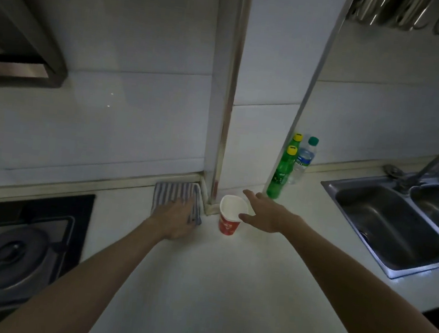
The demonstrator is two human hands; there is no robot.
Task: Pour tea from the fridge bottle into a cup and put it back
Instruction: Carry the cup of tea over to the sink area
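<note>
A red paper cup with a white inside stands upright on the white counter near the wall corner. My right hand hovers just right of the cup's rim with fingers spread, thumb near the rim; it holds nothing. My left hand lies flat on a striped cloth left of the cup. Two green bottles with yellow caps and a clear bottle with a green cap stand by the wall behind the cup.
A steel double sink with a tap fills the right. A stove with a lidded pot sits at the lower left under a range hood. A vertical pipe casing runs down the wall.
</note>
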